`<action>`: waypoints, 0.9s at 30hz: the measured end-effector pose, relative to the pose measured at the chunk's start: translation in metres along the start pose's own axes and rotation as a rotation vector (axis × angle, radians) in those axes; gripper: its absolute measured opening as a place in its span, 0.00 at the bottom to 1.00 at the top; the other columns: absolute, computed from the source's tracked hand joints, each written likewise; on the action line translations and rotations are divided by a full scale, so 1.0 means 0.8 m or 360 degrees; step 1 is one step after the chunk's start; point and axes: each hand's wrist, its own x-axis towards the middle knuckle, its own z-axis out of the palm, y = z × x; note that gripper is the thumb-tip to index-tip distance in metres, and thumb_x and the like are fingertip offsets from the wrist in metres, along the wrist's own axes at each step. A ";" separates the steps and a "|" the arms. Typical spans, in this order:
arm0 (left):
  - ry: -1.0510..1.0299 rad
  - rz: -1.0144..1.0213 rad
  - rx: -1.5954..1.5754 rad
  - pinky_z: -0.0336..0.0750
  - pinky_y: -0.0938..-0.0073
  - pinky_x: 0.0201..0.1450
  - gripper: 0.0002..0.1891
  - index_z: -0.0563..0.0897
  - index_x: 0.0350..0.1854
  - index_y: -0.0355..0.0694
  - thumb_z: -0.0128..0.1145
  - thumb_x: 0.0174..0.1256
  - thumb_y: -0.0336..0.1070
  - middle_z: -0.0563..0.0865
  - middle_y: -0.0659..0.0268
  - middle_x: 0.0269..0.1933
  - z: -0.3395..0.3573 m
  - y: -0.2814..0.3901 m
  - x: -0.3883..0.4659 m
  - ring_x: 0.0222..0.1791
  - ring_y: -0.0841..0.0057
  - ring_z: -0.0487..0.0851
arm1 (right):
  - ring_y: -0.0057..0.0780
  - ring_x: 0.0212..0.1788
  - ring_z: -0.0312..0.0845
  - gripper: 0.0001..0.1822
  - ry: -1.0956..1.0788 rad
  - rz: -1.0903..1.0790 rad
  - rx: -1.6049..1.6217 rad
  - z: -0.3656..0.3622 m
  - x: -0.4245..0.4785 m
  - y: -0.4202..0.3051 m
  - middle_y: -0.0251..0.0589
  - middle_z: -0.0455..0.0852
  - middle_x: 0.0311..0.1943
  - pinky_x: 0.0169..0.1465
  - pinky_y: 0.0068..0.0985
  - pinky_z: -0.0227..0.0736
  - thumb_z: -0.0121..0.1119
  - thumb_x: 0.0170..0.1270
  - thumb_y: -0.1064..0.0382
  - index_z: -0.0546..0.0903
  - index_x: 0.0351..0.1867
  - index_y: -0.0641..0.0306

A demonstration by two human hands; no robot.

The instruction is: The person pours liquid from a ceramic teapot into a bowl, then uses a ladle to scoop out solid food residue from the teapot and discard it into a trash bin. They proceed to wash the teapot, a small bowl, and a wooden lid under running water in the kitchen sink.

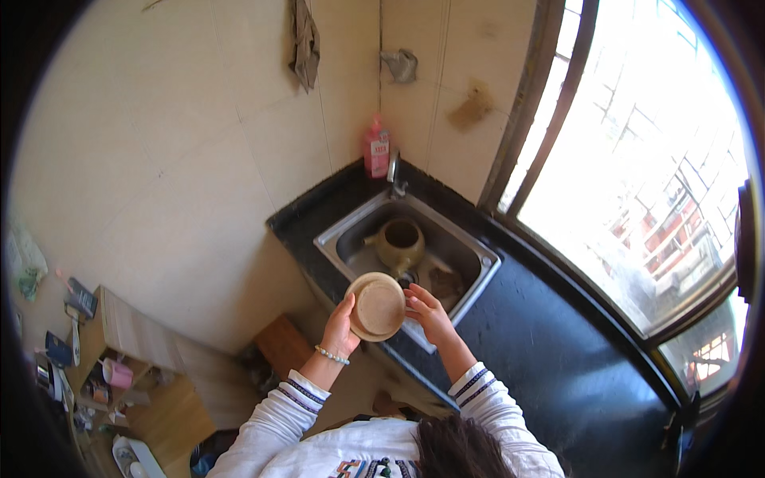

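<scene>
A round tan ceramic lid (380, 308) is gripped at its left edge by my left hand (340, 331), its pale underside seemingly turned up towards me. At the lid's right edge, my right hand (429, 313) has its fingers spread; whether the fingertips touch the rim I cannot tell. Beyond my hands, an olive-brown ceramic pot (399, 245) with a spout and a handle stands uncovered in the stainless steel sink (487, 263). A brown cloth-like thing (445, 284) lies in the basin, right of the pot.
Behind the sink are a metal tap (392, 167) and a pink pump bottle (376, 149) in the wall corner. A black countertop (526, 334) runs right beneath a window. Cloths hang on the walls. A wooden cabinet (134, 328) with a pink mug (118, 373) stands at the lower left.
</scene>
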 end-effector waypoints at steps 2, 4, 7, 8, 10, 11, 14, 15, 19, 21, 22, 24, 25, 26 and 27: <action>0.0144 0.0124 0.0155 0.66 0.62 0.62 0.23 0.71 0.58 0.37 0.50 0.68 0.47 0.76 0.61 0.57 -0.004 0.020 0.044 0.57 0.69 0.74 | 0.33 0.60 0.67 0.28 0.0098 -0.0132 -0.0215 -0.026 0.075 0.004 0.44 0.68 0.62 0.60 0.29 0.64 0.52 0.67 0.60 0.61 0.65 0.67; 0.0185 0.0183 0.0273 0.69 0.65 0.60 0.20 0.74 0.55 0.36 0.52 0.67 0.43 0.79 0.63 0.54 -0.012 0.039 0.084 0.54 0.72 0.76 | 0.34 0.61 0.66 0.28 0.0219 -0.0225 -0.0375 -0.038 0.152 -0.006 0.44 0.68 0.62 0.60 0.28 0.63 0.53 0.65 0.62 0.62 0.65 0.68; 0.0197 0.0268 0.0301 0.73 0.73 0.53 0.18 0.76 0.49 0.33 0.55 0.65 0.42 0.81 0.63 0.48 -0.013 0.071 0.128 0.49 0.76 0.78 | 0.35 0.61 0.67 0.29 0.0348 -0.0386 -0.0672 -0.053 0.268 -0.020 0.49 0.70 0.61 0.60 0.26 0.63 0.56 0.61 0.62 0.64 0.63 0.69; 0.0281 0.0282 0.0323 0.73 0.75 0.51 0.17 0.77 0.47 0.32 0.56 0.65 0.42 0.82 0.64 0.46 -0.011 0.074 0.148 0.46 0.77 0.79 | 0.36 0.61 0.67 0.29 0.0401 -0.0441 -0.0820 -0.073 0.314 -0.017 0.51 0.70 0.60 0.60 0.26 0.63 0.57 0.60 0.61 0.65 0.62 0.69; 0.0262 0.0274 0.0394 0.73 0.76 0.49 0.16 0.78 0.45 0.32 0.56 0.65 0.42 0.82 0.64 0.44 -0.030 0.083 0.185 0.45 0.78 0.79 | 0.40 0.61 0.67 0.30 0.0473 -0.0350 -0.1147 -0.074 0.370 -0.040 0.54 0.71 0.58 0.61 0.27 0.63 0.58 0.58 0.60 0.66 0.61 0.69; 0.0276 0.0278 0.0443 0.73 0.77 0.48 0.16 0.78 0.44 0.32 0.56 0.65 0.41 0.82 0.65 0.43 -0.045 0.092 0.198 0.44 0.78 0.79 | 0.42 0.61 0.67 0.31 0.0491 -0.0206 -0.1323 -0.058 0.390 -0.058 0.56 0.72 0.57 0.61 0.28 0.62 0.58 0.57 0.59 0.67 0.61 0.69; 0.0288 0.0081 0.0423 0.73 0.77 0.47 0.14 0.79 0.42 0.32 0.56 0.65 0.40 0.83 0.64 0.42 -0.057 0.103 0.251 0.43 0.78 0.79 | 0.46 0.62 0.65 0.30 0.0845 -0.0309 -0.1491 -0.076 0.456 -0.059 0.56 0.72 0.57 0.62 0.32 0.61 0.57 0.58 0.58 0.67 0.61 0.69; 0.0260 0.0048 0.0398 0.74 0.77 0.47 0.14 0.79 0.43 0.31 0.56 0.65 0.39 0.83 0.64 0.42 -0.045 0.109 0.274 0.43 0.78 0.79 | 0.46 0.62 0.65 0.30 0.0911 -0.0340 -0.1373 -0.082 0.480 -0.060 0.56 0.72 0.57 0.63 0.33 0.60 0.57 0.58 0.58 0.67 0.60 0.69; 0.0092 -0.0111 0.0453 0.73 0.77 0.48 0.15 0.79 0.43 0.30 0.55 0.66 0.40 0.82 0.63 0.43 -0.030 0.118 0.350 0.44 0.78 0.79 | 0.50 0.60 0.66 0.26 0.1024 -0.0484 -0.1228 -0.137 0.541 -0.029 0.57 0.73 0.56 0.62 0.34 0.62 0.55 0.59 0.58 0.70 0.58 0.68; 0.0038 -0.0121 0.0462 0.73 0.77 0.46 0.15 0.79 0.43 0.31 0.55 0.66 0.41 0.82 0.63 0.42 -0.027 0.117 0.386 0.42 0.78 0.79 | 0.51 0.58 0.69 0.24 0.0880 -0.0450 -0.1395 -0.146 0.545 -0.023 0.57 0.74 0.54 0.60 0.34 0.64 0.55 0.60 0.58 0.72 0.56 0.67; 0.0026 -0.0143 0.0472 0.73 0.77 0.46 0.15 0.79 0.42 0.31 0.55 0.66 0.41 0.82 0.64 0.42 -0.029 0.114 0.396 0.42 0.78 0.79 | 0.50 0.55 0.71 0.21 0.0792 -0.0520 -0.1440 -0.144 0.538 -0.014 0.56 0.76 0.52 0.58 0.34 0.66 0.54 0.61 0.58 0.74 0.54 0.66; 0.0099 -0.0163 0.0496 0.72 0.77 0.45 0.15 0.79 0.42 0.31 0.56 0.65 0.42 0.82 0.64 0.41 -0.039 0.120 0.413 0.41 0.79 0.78 | 0.49 0.54 0.72 0.20 0.0770 -0.0340 -0.1228 -0.098 0.508 -0.004 0.54 0.77 0.51 0.57 0.34 0.66 0.52 0.62 0.59 0.74 0.53 0.66; 0.0128 -0.0164 0.0500 0.72 0.77 0.45 0.16 0.79 0.41 0.31 0.56 0.65 0.42 0.82 0.64 0.41 -0.042 0.124 0.421 0.40 0.79 0.78 | 0.49 0.54 0.72 0.20 0.0757 -0.0263 -0.1130 -0.059 0.485 -0.016 0.54 0.77 0.50 0.57 0.34 0.66 0.52 0.62 0.59 0.74 0.53 0.66; 0.0085 -0.0127 0.0570 0.72 0.78 0.46 0.16 0.79 0.42 0.32 0.55 0.65 0.42 0.82 0.64 0.41 -0.043 0.123 0.429 0.41 0.79 0.78 | 0.45 0.52 0.74 0.17 0.0860 -0.0367 -0.1099 -0.026 0.459 -0.023 0.52 0.80 0.46 0.55 0.33 0.67 0.49 0.64 0.60 0.76 0.51 0.64; 0.0040 -0.0196 0.0628 0.73 0.78 0.46 0.14 0.79 0.43 0.33 0.55 0.65 0.41 0.82 0.64 0.41 -0.043 0.117 0.440 0.42 0.78 0.79 | 0.41 0.51 0.76 0.15 0.0972 -0.0482 -0.1081 0.002 0.435 -0.025 0.50 0.82 0.41 0.53 0.31 0.68 0.46 0.66 0.60 0.79 0.49 0.63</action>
